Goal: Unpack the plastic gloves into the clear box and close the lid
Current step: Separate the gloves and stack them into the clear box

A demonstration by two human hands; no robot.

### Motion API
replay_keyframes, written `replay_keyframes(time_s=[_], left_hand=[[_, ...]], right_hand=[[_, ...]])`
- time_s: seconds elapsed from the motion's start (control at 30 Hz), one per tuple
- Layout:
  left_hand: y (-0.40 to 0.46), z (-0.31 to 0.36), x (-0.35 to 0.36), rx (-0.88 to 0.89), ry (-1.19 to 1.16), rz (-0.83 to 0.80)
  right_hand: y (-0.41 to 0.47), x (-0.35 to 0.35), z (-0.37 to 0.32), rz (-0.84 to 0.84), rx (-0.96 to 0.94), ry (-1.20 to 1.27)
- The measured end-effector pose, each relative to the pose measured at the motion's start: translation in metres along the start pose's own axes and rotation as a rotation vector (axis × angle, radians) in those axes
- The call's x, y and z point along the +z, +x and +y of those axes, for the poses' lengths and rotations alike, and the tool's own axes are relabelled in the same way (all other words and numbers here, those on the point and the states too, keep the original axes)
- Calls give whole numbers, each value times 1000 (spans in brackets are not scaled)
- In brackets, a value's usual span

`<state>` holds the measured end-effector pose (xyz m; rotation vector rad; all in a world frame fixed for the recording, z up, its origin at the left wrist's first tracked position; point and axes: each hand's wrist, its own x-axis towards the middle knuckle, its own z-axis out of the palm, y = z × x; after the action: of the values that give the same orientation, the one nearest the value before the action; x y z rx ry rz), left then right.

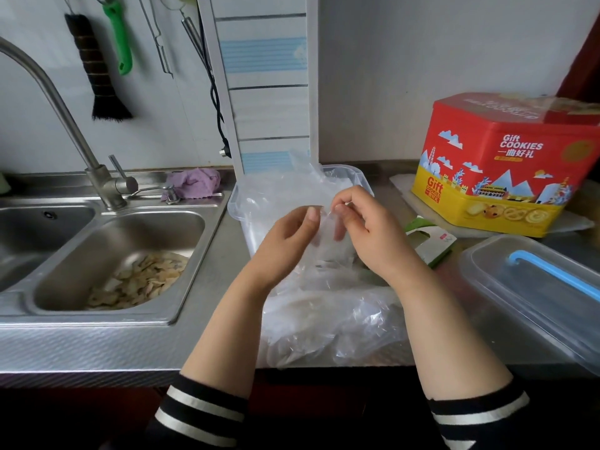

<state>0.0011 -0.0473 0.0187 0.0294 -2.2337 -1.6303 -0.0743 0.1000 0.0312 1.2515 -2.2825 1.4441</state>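
left hand [285,235] + right hand [370,228] pinch plastic glove [324,222] | above clear box [235,203]

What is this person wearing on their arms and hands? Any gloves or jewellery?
Both hands are bare: no gloves, rings or watch show on the left hand or the right hand. The forearms are uncovered too. Each arm has a dark, seemingly black sleeve pushed up, the left sleeve and the right sleeve, each ending in a cuff with white stripes.

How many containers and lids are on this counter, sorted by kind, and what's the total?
Clear box: 1, open, holding plastic gloves
Clear lid with blue handle: 1, lying to the right
Red and yellow cookie tin: 1
Total: 3
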Motion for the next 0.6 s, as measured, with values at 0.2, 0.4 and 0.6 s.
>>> replay_keyframes(time_s=[0.2, 0.4, 0.6], left_hand=[[20, 17, -17, -102, -308, -192], [33, 38, -33, -53, -234, -22], [59, 37, -70, -16, 136, 167]], right_hand=[[22, -9, -4, 21, -6, 76], [51, -23, -9, -54, 110, 158], [79, -27, 4, -6, 198, 149]])
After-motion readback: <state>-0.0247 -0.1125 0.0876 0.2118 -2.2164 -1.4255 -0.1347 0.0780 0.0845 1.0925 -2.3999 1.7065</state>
